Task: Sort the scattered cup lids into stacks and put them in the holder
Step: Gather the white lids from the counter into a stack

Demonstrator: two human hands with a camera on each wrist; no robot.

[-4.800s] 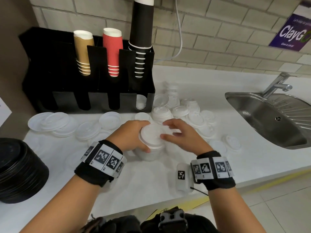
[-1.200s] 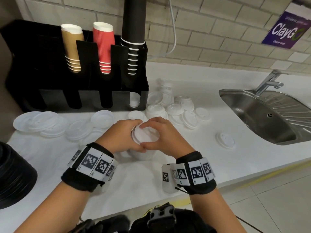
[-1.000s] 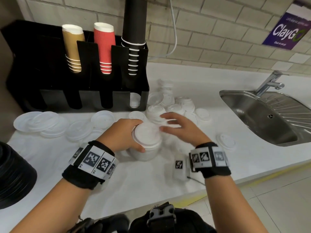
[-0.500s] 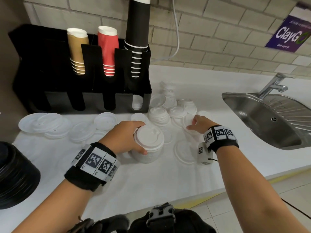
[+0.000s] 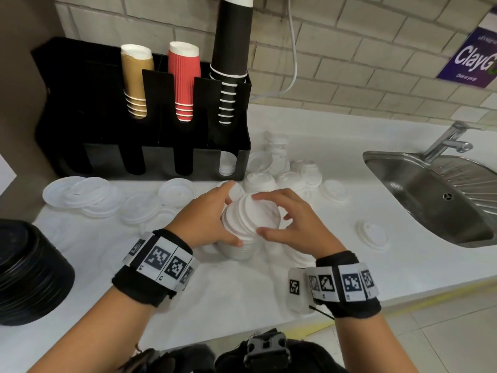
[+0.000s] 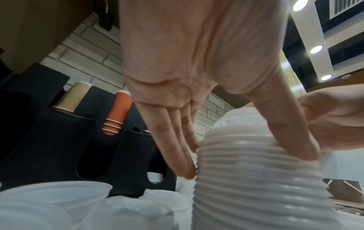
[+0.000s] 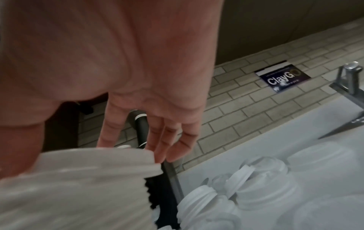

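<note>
head: hands [image 5: 207, 219] [image 5: 293, 224] grip stack [image 5: 250, 222] (counter-centre)

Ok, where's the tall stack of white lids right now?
In the head view the lid stack stands mid-counter, in front of the black holder, with the left hand and right hand on either side.

Lid stack [image 5: 243, 232] mid-counter [image 5: 215, 305], left hand [image 5: 207, 222] on its left side, right hand [image 5: 293, 227] on its right. Holder [image 5: 150, 157] behind, against wall, cups [image 5: 184, 82] standing in it. Loose lids [image 5: 285, 170] between holder and sink [image 5: 430, 189]. Flat lids [image 5: 88, 195] left, in front of holder. One lid [image 5: 372, 235] alone near sink.
</note>
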